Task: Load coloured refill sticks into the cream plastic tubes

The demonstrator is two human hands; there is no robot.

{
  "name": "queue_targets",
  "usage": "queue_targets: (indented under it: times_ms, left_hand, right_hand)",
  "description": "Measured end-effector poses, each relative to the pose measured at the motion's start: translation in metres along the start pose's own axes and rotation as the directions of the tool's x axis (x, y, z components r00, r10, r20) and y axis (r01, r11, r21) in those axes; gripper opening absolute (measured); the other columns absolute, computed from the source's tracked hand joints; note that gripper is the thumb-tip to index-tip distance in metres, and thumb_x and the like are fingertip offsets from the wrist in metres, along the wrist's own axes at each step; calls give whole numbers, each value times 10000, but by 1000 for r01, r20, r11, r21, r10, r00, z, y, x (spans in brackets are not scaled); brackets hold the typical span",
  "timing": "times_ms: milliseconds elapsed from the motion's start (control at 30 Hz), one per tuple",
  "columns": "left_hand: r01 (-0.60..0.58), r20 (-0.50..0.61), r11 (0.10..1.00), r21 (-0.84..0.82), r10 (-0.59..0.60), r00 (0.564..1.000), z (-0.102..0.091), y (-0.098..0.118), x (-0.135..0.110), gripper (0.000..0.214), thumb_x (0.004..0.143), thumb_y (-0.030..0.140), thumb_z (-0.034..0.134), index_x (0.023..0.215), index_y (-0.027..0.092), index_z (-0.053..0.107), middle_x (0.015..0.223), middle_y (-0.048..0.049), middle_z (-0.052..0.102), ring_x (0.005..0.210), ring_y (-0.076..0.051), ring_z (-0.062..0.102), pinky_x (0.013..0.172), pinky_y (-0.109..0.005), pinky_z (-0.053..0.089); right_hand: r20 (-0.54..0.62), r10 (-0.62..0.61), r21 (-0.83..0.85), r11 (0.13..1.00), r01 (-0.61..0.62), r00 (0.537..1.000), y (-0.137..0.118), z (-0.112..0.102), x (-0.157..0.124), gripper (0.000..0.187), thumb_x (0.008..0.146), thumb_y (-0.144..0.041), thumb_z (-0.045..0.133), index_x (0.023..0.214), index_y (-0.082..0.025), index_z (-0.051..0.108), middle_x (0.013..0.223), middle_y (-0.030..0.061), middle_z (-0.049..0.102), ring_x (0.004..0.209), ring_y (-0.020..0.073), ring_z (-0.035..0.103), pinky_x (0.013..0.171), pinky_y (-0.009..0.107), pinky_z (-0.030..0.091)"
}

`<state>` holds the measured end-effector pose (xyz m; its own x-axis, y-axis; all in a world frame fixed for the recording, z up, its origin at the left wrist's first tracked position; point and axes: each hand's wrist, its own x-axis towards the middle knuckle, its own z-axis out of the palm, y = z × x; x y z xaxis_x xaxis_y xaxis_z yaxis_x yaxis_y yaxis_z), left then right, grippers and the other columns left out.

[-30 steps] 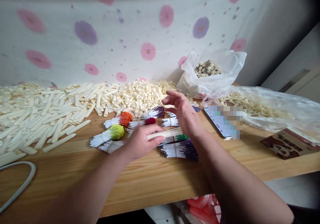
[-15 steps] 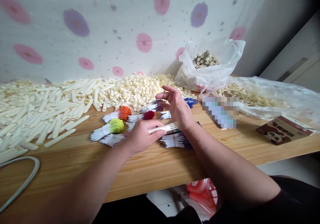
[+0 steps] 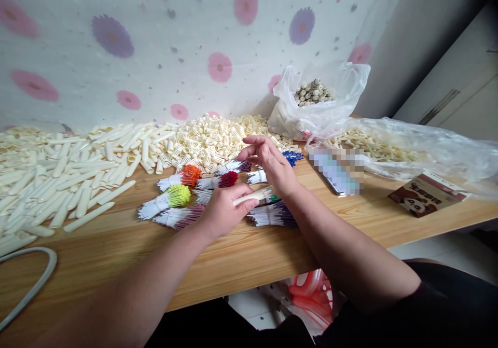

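Note:
My left hand (image 3: 223,210) is closed around a cream plastic pen barrel (image 3: 246,198), thumb along its side. The barrel lies nearly level, its slotted end pointing right. At that end is my right hand (image 3: 274,166), its fingers stretched out and apart and the heel of its palm against or very near the barrel; exact contact is hidden. Beneath and around both hands lie bundles of white pen refills with coloured tips: yellow (image 3: 179,195), orange (image 3: 190,175), dark red (image 3: 227,179), blue (image 3: 292,157) and purple (image 3: 272,215). A green-tipped bundle is mostly covered by my right hand.
Long cream barrels (image 3: 83,195) are heaped at left, with short slotted pieces (image 3: 218,138) behind the bundles. At right are a plastic bag of parts (image 3: 322,114), a clear bag of cream pieces (image 3: 373,145), a phone (image 3: 336,171) and a brown box (image 3: 426,195). A white cable (image 3: 50,267) curves at left.
The view has shifted slightly, moving the scene a little left. Both hands keep nearly the same pose around the pen barrel, with the right hand's fingers slightly lower.

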<state>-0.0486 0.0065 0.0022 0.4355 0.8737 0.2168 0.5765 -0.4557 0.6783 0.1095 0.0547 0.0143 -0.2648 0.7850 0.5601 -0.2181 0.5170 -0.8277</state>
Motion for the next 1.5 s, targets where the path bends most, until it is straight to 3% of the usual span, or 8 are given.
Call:
queue_targets:
  times_ms: [267,433,500,600,700,867,1100,1500]
  left_hand:
    - [71,-30,972,-224,-79,996,11,-6,5,188,785,334,594,818,154,636,687,-5,611,652,-134,544,620,-243,417]
    - [164,0,796,-583,-201,980,2,-6,9,289,772,438,613,740,153,575,506,69,399,419,-51,325,400,-170,252]
    - [200,21,643,-739,-275,961,-4,-4,9,319,742,470,647,759,170,538,473,100,305,376,-36,218,359,-159,153]
    - [250,154,410,-877,-253,955,-9,0,7,350,699,440,713,805,195,487,483,113,293,375,-23,172,362,-144,105]
    - [356,321,324,-876,-158,934,-10,4,2,364,712,453,706,812,194,472,492,110,309,380,-14,142,374,-143,91]
    - [368,351,484,-794,-129,927,-9,11,-2,395,749,540,620,826,165,522,487,117,236,393,-23,93,383,-170,79]
    - [-40,-42,941,-336,28,999,-3,9,-1,347,868,470,452,773,157,569,558,44,447,514,-100,418,494,-217,313]
    - [-145,-123,902,407,212,969,-11,14,-9,324,929,385,398,860,169,629,803,-92,705,713,-212,644,597,-270,371]
  right_hand:
    - [-136,20,-61,998,-28,990,11,2,4,404,922,-534,326,1072,-199,493,859,34,615,842,159,600,798,338,479]
    - [-354,-129,-445,894,-45,926,-6,-9,7,314,929,-369,305,929,-171,549,797,54,618,752,164,603,716,316,482]
    - [-85,-197,-645,758,97,977,-29,-14,2,190,857,-243,450,963,-171,591,927,71,643,886,182,591,808,326,454]
    - [380,-67,-882,274,384,922,-57,-15,-7,307,824,-114,454,1095,-170,587,1064,89,628,963,205,544,789,319,420]
    - [460,117,-876,-103,471,880,-63,-12,-9,217,889,-196,432,990,-143,616,913,95,642,821,202,533,618,294,360]
    - [432,216,-856,-206,473,876,-54,-9,-3,310,918,-251,377,790,-148,640,757,92,644,693,188,515,537,304,252]
    - [385,290,-849,-261,459,876,-65,-3,-2,274,889,-221,394,860,-145,655,828,109,665,744,212,559,551,294,298]
    - [306,468,-854,-251,456,829,-73,19,-2,227,820,-201,477,837,-135,694,842,126,702,776,250,641,597,309,413]
